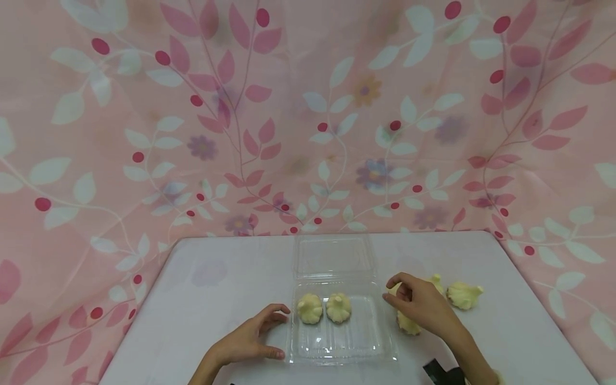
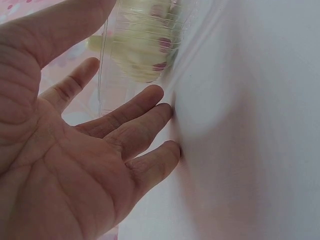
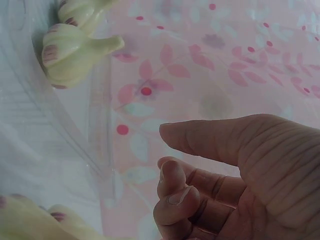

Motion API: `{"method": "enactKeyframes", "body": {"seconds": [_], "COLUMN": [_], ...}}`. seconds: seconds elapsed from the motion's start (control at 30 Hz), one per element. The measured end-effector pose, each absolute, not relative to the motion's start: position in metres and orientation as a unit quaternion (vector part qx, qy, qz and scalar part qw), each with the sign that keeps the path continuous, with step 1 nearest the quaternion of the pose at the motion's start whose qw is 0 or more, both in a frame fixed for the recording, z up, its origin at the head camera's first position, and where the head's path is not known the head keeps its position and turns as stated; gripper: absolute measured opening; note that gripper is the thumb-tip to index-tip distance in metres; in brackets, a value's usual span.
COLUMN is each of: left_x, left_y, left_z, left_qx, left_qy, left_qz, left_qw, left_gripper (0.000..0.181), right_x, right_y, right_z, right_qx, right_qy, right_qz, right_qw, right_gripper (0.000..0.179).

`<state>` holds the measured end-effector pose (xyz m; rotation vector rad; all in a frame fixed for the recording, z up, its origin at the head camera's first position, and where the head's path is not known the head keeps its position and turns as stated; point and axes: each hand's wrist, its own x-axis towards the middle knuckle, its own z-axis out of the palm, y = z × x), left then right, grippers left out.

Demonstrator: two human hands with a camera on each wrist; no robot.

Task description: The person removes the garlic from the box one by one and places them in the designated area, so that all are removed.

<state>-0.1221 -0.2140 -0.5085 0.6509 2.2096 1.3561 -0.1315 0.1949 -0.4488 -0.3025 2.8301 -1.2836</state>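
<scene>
Two pale garlic bulbs (image 1: pixel 309 309) sit side by side inside a clear plastic clamshell box (image 1: pixel 368 342), toward its left and middle. My left hand (image 1: pixel 247 336) is at the box's left edge, fingers spread and holding nothing; in the left wrist view a garlic bulb (image 2: pixel 137 50) shows through the clear wall above the fingers. To the right of the box, my right hand (image 1: pixel 423 306) hovers over loose garlic bulbs (image 1: pixel 409 324) and partly hides them. Its fingers curl loosely, with a gap between thumb and fingertips and nothing held.
The box's lid (image 1: pixel 334 256) lies folded back toward the far table edge. Another garlic bulb (image 1: pixel 464 295) rests on the white table (image 1: pixel 216 278) right of the right hand. A pink floral cloth (image 1: pixel 298 133) hangs behind. Something black (image 1: pixel 443 372) shows by the right forearm.
</scene>
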Motion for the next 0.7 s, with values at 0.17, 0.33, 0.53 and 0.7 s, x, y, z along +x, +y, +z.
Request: {"method": "enactKeyframes", "body": {"seconds": [0.17,0.33,0.53,0.7], "left_x": [-0.122,-0.122,-0.123,-0.123], "left_y": [-0.214,-0.215,-0.215,-0.215], "left_z": [-0.509,-0.511,-0.512,-0.512], "left_qx": [0.238,0.239,0.239,0.239], "left_qy": [0.805,0.803,0.805,0.804], "left_qz": [0.493,0.495,0.492,0.492], "left_qw": [0.23,0.232,0.231,0.232], "left_gripper": [0.079,0.08,0.08,0.079], "right_x": [-0.135,-0.137,-0.14,-0.141], "right_y": [0.188,0.181,0.172,0.166], "right_z": [-0.45,-0.45,-0.449,-0.45], "right_qx": [-0.109,-0.114,-0.11,-0.108], "right_qy": [0.897,0.898,0.901,0.902], "right_qz": [-0.428,-0.424,-0.418,-0.417], "right_qw": [0.015,0.017,0.02,0.022], "right_gripper": [0.022,0.02,0.02,0.019]}}
